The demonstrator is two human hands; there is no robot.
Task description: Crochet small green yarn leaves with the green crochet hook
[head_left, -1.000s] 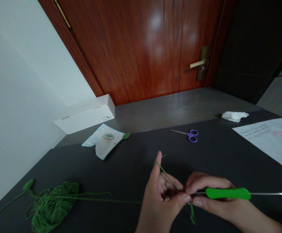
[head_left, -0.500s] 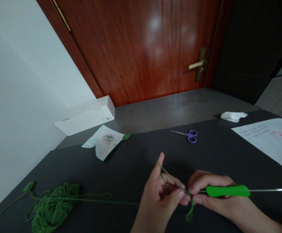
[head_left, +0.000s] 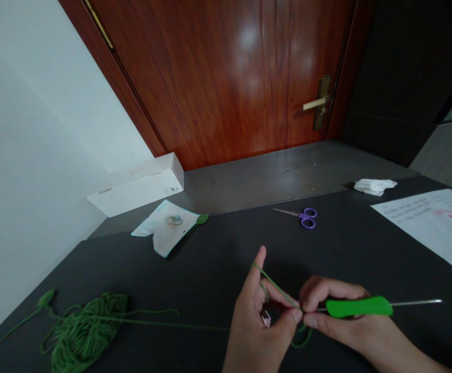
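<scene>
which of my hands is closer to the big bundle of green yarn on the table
Left. Your left hand is to the right of the yarn bundle; your right hand, holding the green-handled tool, is farther right.

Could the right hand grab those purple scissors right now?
Probably not at once: the right hand is holding the green-handled tool. With that set down, likely yes; the scissors lie beyond it on the dark tabletop, with nothing visible between.
</scene>
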